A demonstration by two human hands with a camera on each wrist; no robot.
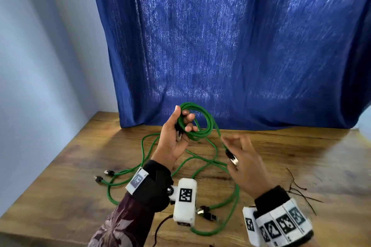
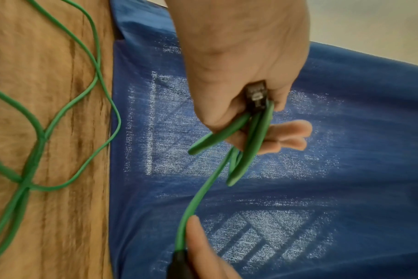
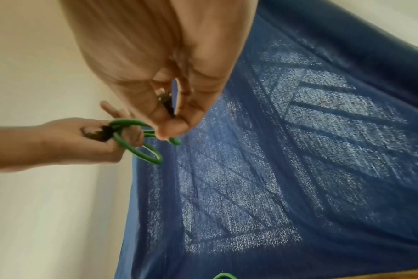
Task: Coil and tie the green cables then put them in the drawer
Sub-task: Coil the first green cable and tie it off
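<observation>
My left hand [image 1: 183, 119] is raised above the table and grips a coil of green cable [image 1: 202, 126]; several loops pass between its thumb and fingers. In the left wrist view one black plug [image 2: 257, 96] sits tucked in that left hand [image 2: 248, 122] beside the loops [image 2: 251, 143]. The cable's free end runs right to my right hand [image 1: 233, 154], which pinches the other plug [image 1: 231, 158] between thumb and fingers. The right wrist view shows that plug [image 3: 165, 99] pinched in the right hand [image 3: 173, 115]. More green cables [image 1: 200, 163] lie loose and tangled on the table.
The wooden table [image 1: 291, 156] stands against a blue curtain [image 1: 230, 46], with a pale wall on the left. Several black zip ties [image 1: 301, 191] lie at the right. Loose cable plugs rest at the left [image 1: 104, 175] and near the front [image 1: 206, 212]. No drawer is in view.
</observation>
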